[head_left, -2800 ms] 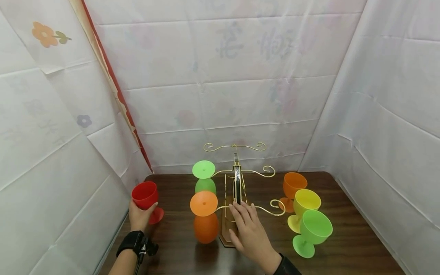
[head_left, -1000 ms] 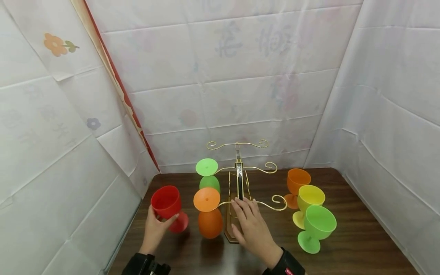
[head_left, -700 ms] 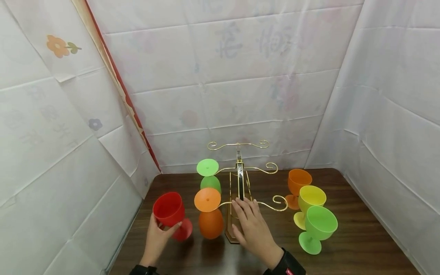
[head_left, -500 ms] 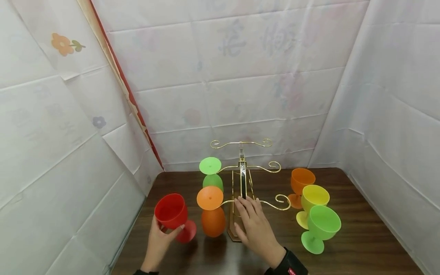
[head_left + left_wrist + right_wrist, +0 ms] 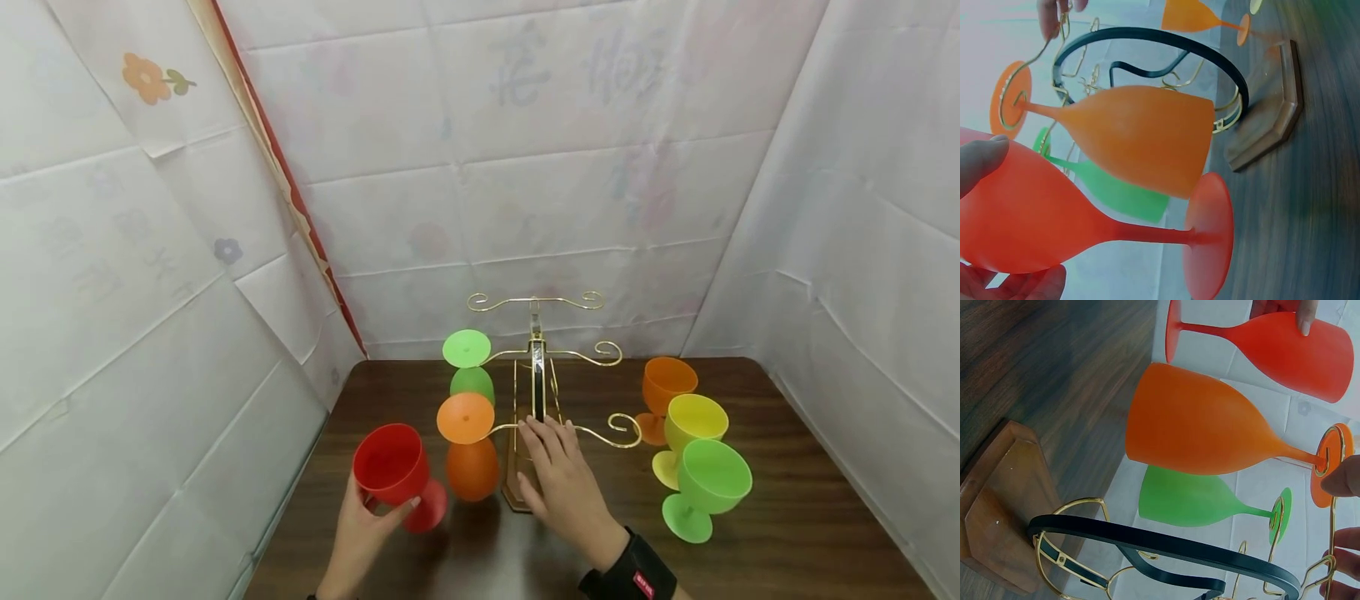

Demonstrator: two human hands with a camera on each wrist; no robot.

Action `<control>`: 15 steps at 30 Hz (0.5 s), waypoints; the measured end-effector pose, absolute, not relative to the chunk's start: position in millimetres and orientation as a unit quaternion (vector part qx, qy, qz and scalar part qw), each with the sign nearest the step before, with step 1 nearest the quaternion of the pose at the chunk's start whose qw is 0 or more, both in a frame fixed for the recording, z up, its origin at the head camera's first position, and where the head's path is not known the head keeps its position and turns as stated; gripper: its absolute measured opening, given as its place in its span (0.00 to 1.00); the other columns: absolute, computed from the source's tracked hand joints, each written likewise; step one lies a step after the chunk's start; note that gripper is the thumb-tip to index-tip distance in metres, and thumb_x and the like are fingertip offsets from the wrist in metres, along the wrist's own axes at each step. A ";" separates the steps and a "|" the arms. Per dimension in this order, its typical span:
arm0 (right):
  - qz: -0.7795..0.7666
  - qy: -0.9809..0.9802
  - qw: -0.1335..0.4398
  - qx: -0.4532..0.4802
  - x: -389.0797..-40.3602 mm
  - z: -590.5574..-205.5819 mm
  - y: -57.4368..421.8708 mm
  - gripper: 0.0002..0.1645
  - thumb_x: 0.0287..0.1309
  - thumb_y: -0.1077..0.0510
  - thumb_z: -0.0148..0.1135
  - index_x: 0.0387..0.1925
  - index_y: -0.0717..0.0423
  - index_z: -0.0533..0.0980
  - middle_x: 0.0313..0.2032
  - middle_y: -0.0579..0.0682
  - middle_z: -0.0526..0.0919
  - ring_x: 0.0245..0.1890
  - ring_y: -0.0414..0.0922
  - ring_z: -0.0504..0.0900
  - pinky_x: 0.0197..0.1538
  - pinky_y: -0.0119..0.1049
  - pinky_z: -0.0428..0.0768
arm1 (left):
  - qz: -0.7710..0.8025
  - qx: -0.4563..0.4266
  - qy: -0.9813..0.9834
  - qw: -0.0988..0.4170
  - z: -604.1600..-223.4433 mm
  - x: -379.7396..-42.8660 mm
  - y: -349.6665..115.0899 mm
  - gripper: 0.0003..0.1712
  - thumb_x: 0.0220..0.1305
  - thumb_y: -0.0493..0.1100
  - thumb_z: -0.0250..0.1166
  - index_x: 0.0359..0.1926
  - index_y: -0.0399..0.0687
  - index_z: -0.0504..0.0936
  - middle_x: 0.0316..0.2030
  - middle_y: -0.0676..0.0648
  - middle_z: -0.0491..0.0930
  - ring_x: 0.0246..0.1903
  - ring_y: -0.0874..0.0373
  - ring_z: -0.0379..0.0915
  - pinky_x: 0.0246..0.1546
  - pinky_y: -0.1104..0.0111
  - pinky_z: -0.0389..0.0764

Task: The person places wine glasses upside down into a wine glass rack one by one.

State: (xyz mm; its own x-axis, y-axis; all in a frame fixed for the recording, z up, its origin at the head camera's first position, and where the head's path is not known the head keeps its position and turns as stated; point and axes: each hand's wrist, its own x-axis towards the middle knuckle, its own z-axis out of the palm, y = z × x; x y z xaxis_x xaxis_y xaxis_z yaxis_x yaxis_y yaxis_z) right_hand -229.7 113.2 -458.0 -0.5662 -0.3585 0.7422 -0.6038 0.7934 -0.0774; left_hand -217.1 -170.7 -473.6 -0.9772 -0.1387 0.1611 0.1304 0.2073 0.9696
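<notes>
My left hand [image 5: 367, 521] grips a red goblet [image 5: 392, 462] round its bowl, thumb on the near side, rim up and foot down. The goblet is just left of the gold wire rack [image 5: 537, 379], in front of the hanging orange goblet [image 5: 472, 467]. That orange goblet hangs upside down by its foot from the rack's front left hook; a green goblet [image 5: 471, 387] hangs likewise on the hook behind. My right hand [image 5: 566, 479] rests on the front of the rack with fingers extended, fingertips at the gold wire [image 5: 1332, 531] in the right wrist view.
At the right of the dark wood table [image 5: 810, 500] stand an upright orange goblet [image 5: 669, 385], a yellow goblet [image 5: 696, 421] and a light green goblet [image 5: 714, 479]. Several scrolled wire hooks [image 5: 622, 429] stick out from the rack, which has a wooden base [image 5: 1007, 512]. White sheeting [image 5: 487, 192] surrounds the table.
My left hand has brought the red goblet from the table's far left rightward and nearer to me, beside the hanging orange goblet. My right hand has stayed on the rack.
</notes>
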 end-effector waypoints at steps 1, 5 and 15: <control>0.163 -0.869 0.376 0.277 -230.5 -457.1 113.6 0.39 0.42 0.57 0.69 0.58 0.63 0.69 0.55 0.59 0.73 0.57 0.60 0.69 0.56 0.63 0.67 | -0.631 0.001 -0.768 0.106 -472.5 -216.8 -169.8 0.49 0.43 0.31 0.75 0.65 0.46 0.59 0.57 0.48 0.68 0.50 0.63 0.67 0.46 0.73 0.76; 0.164 -0.870 0.374 0.278 -232.7 -453.8 114.5 0.38 0.43 0.56 0.69 0.58 0.63 0.69 0.55 0.59 0.73 0.57 0.60 0.69 0.57 0.63 0.66 | -0.636 -0.017 -0.763 0.114 -468.0 -215.7 -169.9 0.49 0.42 0.30 0.75 0.64 0.47 0.60 0.57 0.47 0.69 0.50 0.62 0.68 0.46 0.73 0.77; 0.154 -0.877 0.363 0.276 -228.7 -456.7 114.3 0.38 0.43 0.56 0.67 0.59 0.63 0.69 0.55 0.59 0.73 0.57 0.59 0.69 0.57 0.62 0.66 | -0.613 -0.045 -0.785 0.077 -449.4 -205.4 -180.7 0.47 0.40 0.34 0.77 0.62 0.50 0.62 0.56 0.49 0.70 0.51 0.57 0.67 0.42 0.67 0.79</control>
